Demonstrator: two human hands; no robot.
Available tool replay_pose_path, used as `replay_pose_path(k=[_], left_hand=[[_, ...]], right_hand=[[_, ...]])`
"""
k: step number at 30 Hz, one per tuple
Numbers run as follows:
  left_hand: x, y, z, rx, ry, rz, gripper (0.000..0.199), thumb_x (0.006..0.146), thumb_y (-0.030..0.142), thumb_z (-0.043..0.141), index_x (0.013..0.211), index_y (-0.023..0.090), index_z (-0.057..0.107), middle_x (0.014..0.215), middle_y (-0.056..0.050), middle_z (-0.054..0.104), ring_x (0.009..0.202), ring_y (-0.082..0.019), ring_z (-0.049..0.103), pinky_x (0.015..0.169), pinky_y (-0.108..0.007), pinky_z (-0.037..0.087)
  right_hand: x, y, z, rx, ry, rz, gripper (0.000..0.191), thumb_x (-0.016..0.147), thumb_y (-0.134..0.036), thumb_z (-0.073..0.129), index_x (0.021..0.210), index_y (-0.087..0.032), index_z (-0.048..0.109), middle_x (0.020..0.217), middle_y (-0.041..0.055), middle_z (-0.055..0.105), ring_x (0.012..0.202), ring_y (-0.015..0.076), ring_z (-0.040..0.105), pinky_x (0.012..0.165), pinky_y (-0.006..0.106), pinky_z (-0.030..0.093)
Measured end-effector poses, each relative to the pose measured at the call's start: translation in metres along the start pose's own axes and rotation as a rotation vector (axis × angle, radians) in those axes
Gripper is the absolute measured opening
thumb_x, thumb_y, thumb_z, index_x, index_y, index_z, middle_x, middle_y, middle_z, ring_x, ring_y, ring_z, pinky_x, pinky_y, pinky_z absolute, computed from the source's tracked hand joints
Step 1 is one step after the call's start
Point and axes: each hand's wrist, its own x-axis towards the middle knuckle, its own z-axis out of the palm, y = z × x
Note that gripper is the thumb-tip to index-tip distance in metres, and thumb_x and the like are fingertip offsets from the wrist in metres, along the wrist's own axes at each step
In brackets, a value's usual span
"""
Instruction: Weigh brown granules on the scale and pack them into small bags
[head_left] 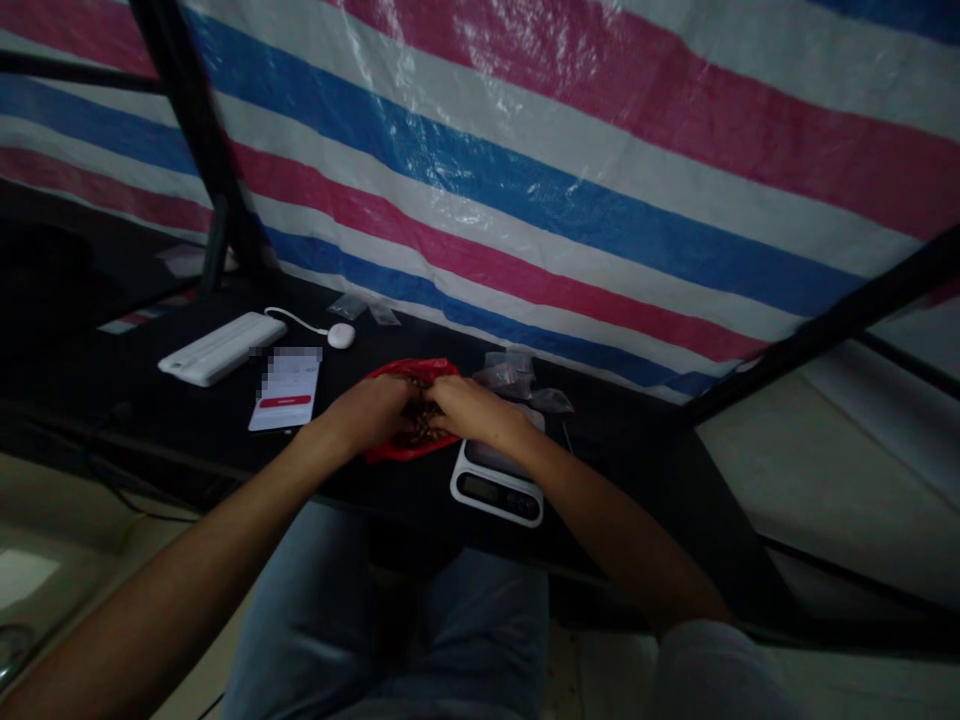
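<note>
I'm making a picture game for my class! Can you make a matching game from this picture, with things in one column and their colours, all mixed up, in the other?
Things:
1. Plastic bag
2. Digital kitchen scale
3. Tarpaulin
4. Tabletop

Colours:
A. Black
B. Pink, white and blue stripes
C. Red
D. White

Right pairs:
1-C
2-D
3-B
4-A
</note>
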Motion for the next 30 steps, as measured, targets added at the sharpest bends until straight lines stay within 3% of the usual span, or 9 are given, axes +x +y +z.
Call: replay_pose_path(k=[4, 9, 15, 22, 30], left_hand=[[-0.003, 0.007, -0.005, 0.036, 0.023, -0.029, 0.032, 0.089, 0.014, 0.055, 0.107, 0.025, 0.078, 0.111, -0.009, 0.079, 0.104, -0.026, 0.074, 0.087, -0.031, 0.055], [0.000, 0.011, -0.012, 0.055, 0.031, 0.003, 0.029, 0.089, 0.015, 0.056, 0.103, 0.025, 0.080, 0.104, -0.009, 0.080, 0.101, -0.027, 0.075, 0.083, -0.031, 0.054], [0.006, 0.002, -0.010, 0.066, 0.020, 0.032, 0.028, 0.090, 0.019, 0.057, 0.105, 0.026, 0.080, 0.105, -0.007, 0.080, 0.095, -0.026, 0.075, 0.081, -0.031, 0.054], [0.009, 0.006, -0.005, 0.059, 0.020, 0.053, 0.027, 0.088, 0.019, 0.058, 0.103, 0.026, 0.080, 0.109, -0.007, 0.079, 0.102, -0.027, 0.074, 0.085, -0.032, 0.054], [0.014, 0.008, -0.006, 0.094, -0.013, 0.051, 0.027, 0.088, 0.018, 0.056, 0.099, 0.025, 0.080, 0.103, -0.007, 0.080, 0.096, -0.025, 0.075, 0.079, -0.030, 0.054]], right_hand=[[-0.004, 0.006, -0.003, 0.027, -0.006, 0.008, 0.021, 0.091, -0.010, 0.066, 0.109, -0.013, 0.076, 0.112, 0.0158, 0.078, 0.106, 0.0253, 0.073, 0.086, 0.029, 0.052], [-0.010, 0.020, -0.009, 0.076, 0.110, -0.036, 0.019, 0.091, -0.013, 0.067, 0.108, -0.014, 0.077, 0.108, 0.0137, 0.078, 0.100, 0.0228, 0.073, 0.084, 0.028, 0.049], [-0.034, 0.041, -0.037, 0.169, 0.160, 0.000, 0.018, 0.090, -0.011, 0.066, 0.102, -0.016, 0.079, 0.097, 0.0083, 0.079, 0.085, 0.0174, 0.071, 0.077, 0.026, 0.046], [-0.081, 0.057, -0.062, 0.117, -0.002, 0.114, 0.018, 0.084, -0.005, 0.065, 0.087, -0.015, 0.080, 0.084, 0.0048, 0.078, 0.076, 0.0173, 0.069, 0.067, 0.025, 0.042], [-0.083, 0.066, -0.052, 0.033, -0.094, 0.152, 0.012, 0.082, -0.011, 0.073, 0.088, -0.018, 0.082, 0.083, 0.0070, 0.078, 0.074, 0.0191, 0.069, 0.066, 0.027, 0.042]])
